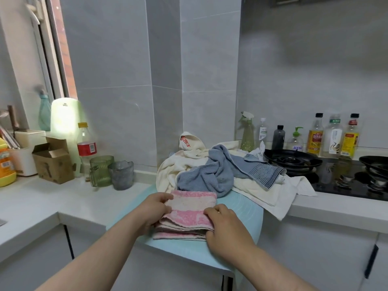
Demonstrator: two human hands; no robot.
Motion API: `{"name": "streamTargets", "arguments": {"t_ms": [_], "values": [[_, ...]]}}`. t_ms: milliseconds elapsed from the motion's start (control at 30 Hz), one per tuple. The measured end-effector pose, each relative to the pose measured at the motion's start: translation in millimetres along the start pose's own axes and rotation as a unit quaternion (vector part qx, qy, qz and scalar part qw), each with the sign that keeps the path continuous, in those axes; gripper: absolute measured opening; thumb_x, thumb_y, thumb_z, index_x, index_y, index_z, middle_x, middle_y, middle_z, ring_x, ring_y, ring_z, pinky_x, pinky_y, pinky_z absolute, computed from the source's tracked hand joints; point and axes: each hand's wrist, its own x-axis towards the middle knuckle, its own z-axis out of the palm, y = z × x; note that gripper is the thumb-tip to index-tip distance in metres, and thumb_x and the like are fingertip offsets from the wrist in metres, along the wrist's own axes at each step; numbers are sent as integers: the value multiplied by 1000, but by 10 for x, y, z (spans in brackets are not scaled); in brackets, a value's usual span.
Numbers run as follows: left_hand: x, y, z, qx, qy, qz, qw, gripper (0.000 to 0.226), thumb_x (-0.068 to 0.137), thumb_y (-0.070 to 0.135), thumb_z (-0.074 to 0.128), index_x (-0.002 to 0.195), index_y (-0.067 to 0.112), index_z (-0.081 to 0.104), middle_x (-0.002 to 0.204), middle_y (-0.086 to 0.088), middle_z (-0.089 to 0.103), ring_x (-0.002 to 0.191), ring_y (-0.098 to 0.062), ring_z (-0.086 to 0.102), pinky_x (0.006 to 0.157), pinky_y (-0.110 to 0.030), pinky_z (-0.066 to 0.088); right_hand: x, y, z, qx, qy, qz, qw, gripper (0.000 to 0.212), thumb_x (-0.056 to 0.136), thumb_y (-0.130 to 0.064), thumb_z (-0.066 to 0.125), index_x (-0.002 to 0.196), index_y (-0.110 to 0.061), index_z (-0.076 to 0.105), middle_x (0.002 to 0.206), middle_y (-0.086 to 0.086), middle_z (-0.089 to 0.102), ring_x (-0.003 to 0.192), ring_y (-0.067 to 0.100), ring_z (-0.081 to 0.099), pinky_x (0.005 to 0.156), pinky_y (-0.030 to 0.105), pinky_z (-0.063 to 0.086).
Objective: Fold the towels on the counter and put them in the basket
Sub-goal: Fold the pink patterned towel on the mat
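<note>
Pink towel [189, 215] lies folded at lower centre, long axis left-right. Left hand [155, 208] pinches its left end, right hand [224, 223] grips the right end — both equally near. I see no basket.

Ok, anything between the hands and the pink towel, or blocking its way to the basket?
Nothing: the left hand and right hand hold the folded pink towel at its ends on the blue mat. No basket is in view, so that path cannot be judged.
</note>
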Motion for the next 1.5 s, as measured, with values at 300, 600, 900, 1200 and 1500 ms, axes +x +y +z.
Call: {"name": "streamTargets", "arguments": {"t_ms": [300, 600, 900, 1200, 1500], "values": [[-15, 75, 50, 361, 92, 127, 919, 51, 90, 13, 47, 141, 17, 43, 147, -6, 40, 131, -26, 43, 106, -35, 36, 23, 5, -163, -3, -35, -45, 998, 43, 96, -51, 37, 127, -26, 52, 140, -5, 38, 127, 17, 34, 103, 29, 31], [188, -79, 126, 434, -96, 139, 885, 74, 95, 60, 36, 156, 29, 7, 163, 7, -6, 149, -10, -6, 119, -30, -1, 407, 82, 82, -62, -162, 15, 985, 68, 100, -53, 16, 155, -16, 6, 163, 2, -2, 150, 17, 4, 120, 39, 11], [206, -163, 195, 445, -69, 156, 879, 75, 96, 61, 31, 156, 26, 3, 163, 7, -8, 148, -9, -10, 120, -30, -2, 367, -163, -121, 438, 35, 307, 844, 52, 82, -25, 65, 129, -11, 48, 107, 5, 59, 94, 20, 62, 90, 38, 54], [23, -170, 185, 374, -21, 164, 913, 99, 78, 82, 24, 155, 26, 0, 158, 13, -11, 149, -10, -5, 119, -28, 3, 320, -362, -242, 374, -61, 356, 854, 24, 71, -18, 76, 89, -8, 62, 70, 4, 62, 50, 13, 56, 41, 16, 37], [-390, 675, -55, 48, -1, 286, 957, 83, 66, 12, 70, 137, 38, 34, 127, 24, 44, 113, 4, 49, 87, -7, 40, 148, -292, -895, 251, 25, 34, 967, 37, 72, -5, 61, 100, -26, 73, 86, -14, 72, 83, 0, 64, 77, 20, 50]]}}
